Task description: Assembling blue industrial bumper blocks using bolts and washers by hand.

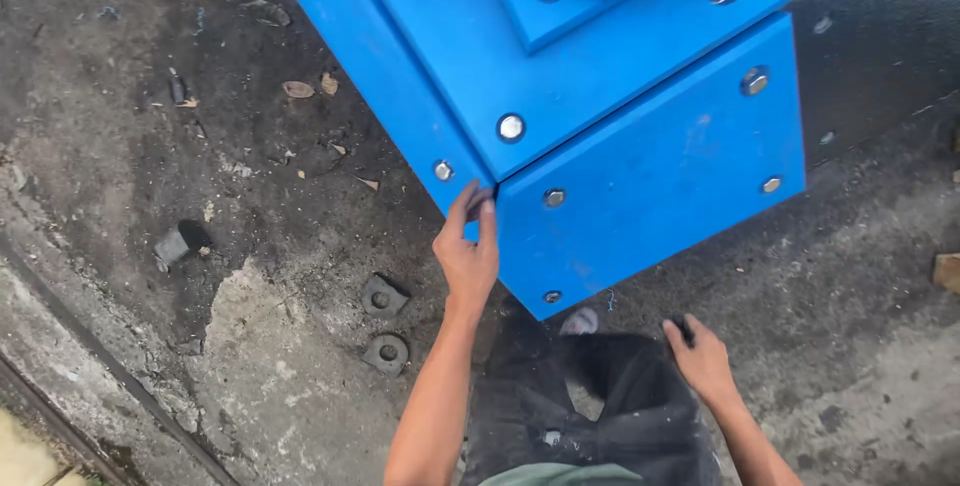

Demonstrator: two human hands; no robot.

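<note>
**Left hand on the corner of a blue bolted block**

A person crouches over rough, stained concrete ground (pixel 250 346); a large blue block of stacked panels (pixel 640 166) fills the far middle and right of the scene, its near corner pointing back towards the person; silver bolt heads (pixel 511 127) stud the faces, one at the ledge above the left hand, others near the panel edges.

The left hand (pixel 468 251) reaches up to the block's near-left edge; its fingers lie close together and press against the corner where two panels meet; they grip nothing that I can make out. The right hand (pixel 703 358) hangs lower and nearer, to the right, well apart from the block; its fingers curl around a small dark object (pixel 684 327), though what that object is I cannot tell. Between the two forearms sits the person's dark-clothed knee (pixel 600 396).

On the ground to the left of the left arm lie two dark square metal washers (pixel 385 326), one just beyond the other; further left rests a small grey lump (pixel 175 244); dry leaves (pixel 298 89) lie scattered far left.
</note>
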